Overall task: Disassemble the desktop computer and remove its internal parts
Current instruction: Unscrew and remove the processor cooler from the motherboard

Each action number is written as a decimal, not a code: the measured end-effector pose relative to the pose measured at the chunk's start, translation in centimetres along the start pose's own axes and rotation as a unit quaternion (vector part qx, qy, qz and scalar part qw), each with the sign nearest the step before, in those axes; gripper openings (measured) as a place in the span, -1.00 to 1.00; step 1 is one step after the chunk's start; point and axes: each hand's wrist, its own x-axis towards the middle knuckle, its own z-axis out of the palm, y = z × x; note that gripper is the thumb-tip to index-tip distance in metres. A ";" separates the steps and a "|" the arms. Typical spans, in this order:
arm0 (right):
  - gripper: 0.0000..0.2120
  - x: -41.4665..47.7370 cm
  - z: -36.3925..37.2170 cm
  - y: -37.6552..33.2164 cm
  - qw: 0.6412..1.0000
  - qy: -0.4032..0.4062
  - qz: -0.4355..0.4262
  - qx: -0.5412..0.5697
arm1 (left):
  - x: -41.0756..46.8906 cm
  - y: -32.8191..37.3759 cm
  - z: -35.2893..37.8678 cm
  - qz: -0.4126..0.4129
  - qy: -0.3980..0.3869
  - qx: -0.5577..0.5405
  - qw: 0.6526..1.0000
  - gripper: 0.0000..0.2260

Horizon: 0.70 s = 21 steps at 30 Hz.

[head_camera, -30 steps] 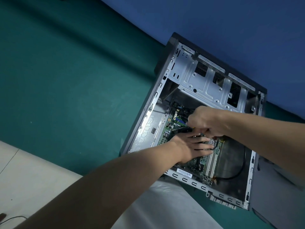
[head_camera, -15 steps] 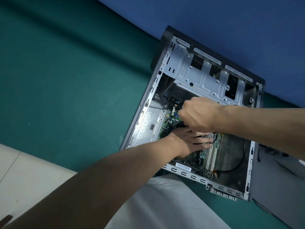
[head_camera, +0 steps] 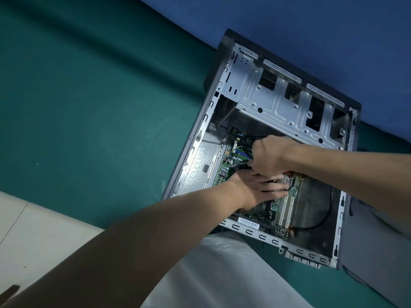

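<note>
Far left btm: pale floor tile (head_camera: 33, 230), then a green mat (head_camera: 100, 107) that the desktop case (head_camera: 195, 156) lies on, open side up, w/ a blue backdrop (head_camera: 311, 30) behind. Just inside the case's left wall sits the motherboard (head_camera: 224, 174), in place on the case floor. The left hand (head_camera: 260, 187) comes in from btm left and lies flat on the board, fingers straight and close together, pressing down, prob. to brace it. Just above and touching it, the right hand (head_camera: 269, 156) is balled up, fingers curled tight round a black connector (head_camera: 241, 167) that pokes out on its left side. Which socket it goes to is hidden under the hands. Above them the silver drive cage (head_camera: 278, 103) looks bare, its bays showing only dark openings. Right of the hands are white expansion slots (head_camera: 285, 210) w/ nothing in them, and a thin black cable (head_camera: 320, 223) looping over the bare case floor to the board's near corner. Far right, a grey panel (head_camera: 378, 252) lies beside the case, likely the side cover. Progress, as a guess: well on, w/ cover off and no drives, PSU or cards in sight. Left to do: this connector, the looping cable, then the mobo itself. Any cooler or RAM under the hands can't be seen.
</note>
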 end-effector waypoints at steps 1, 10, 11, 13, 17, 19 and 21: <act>-0.73 0.0 -0.2 0.0 0.997 0.018 -0.023 -0.065 | 0.1 0.2 0.2 0.004 -0.006 -0.002 1.000 -0.39; -0.72 -0.1 -1.9 -1.2 0.866 0.117 -0.238 -0.424 | 1.0 -0.2 0.7 0.014 -0.017 0.007 1.000 -0.29; -0.74 0.0 -1.9 -0.9 0.872 0.131 -0.243 -0.403 | 0.9 -0.2 0.7 0.015 -0.018 0.006 1.000 -0.29; -0.76 0.1 -1.4 -0.1 0.910 0.155 -0.219 -0.316 | 0.9 -0.1 0.9 0.013 -0.016 0.011 1.000 -0.30; -0.72 0.1 0.3 0.7 0.983 0.167 -0.026 0.068 | 0.9 -0.1 0.8 0.014 -0.024 0.025 0.999 -0.27; -0.81 0.2 0.6 1.0 0.937 0.117 0.091 0.316 | 0.9 -0.2 0.6 0.019 -0.032 0.026 0.999 -0.25; -0.85 0.3 0.4 1.2 0.830 -0.018 0.185 0.527 | 0.8 -0.2 0.6 0.008 -0.034 0.028 0.999 -0.29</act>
